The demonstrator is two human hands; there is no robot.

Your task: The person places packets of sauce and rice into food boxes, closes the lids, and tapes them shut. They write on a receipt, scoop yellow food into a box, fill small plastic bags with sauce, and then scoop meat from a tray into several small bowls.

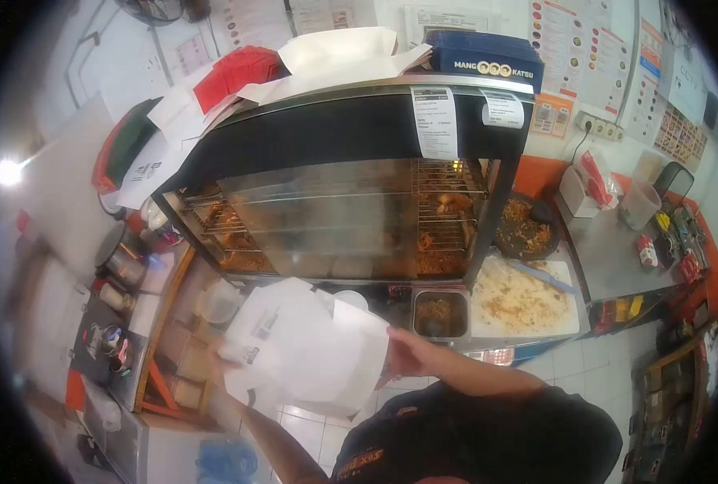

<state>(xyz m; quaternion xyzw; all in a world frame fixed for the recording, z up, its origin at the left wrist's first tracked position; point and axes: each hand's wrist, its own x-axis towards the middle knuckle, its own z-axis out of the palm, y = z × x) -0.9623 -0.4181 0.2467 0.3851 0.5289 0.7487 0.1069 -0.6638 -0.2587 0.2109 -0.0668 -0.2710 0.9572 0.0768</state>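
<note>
A white paper food box [314, 355] with dark print is between my hands, its flaps partly unfolded. My right hand [411, 352] grips the box's right wall, the thumb on the near face and the other fingers mostly hidden. At the box's left edge, my left hand [223, 367] holds the printed flap; it looks blurred and the paper covers part of it. Behind the box stands a glass-fronted warming cabinet [318, 218] with fried food on its racks. A metal tray [440, 313] of brown food lies beyond my right hand.
A crumb-covered white cutting board [528, 310] with a knife [543, 277] on it lies to the right. Behind it sits a dark mortar [527, 226]. White cartons [339, 52] and red boxes [236, 77] top the cabinet. At left are a pot [121, 254] and wooden shelf [165, 323].
</note>
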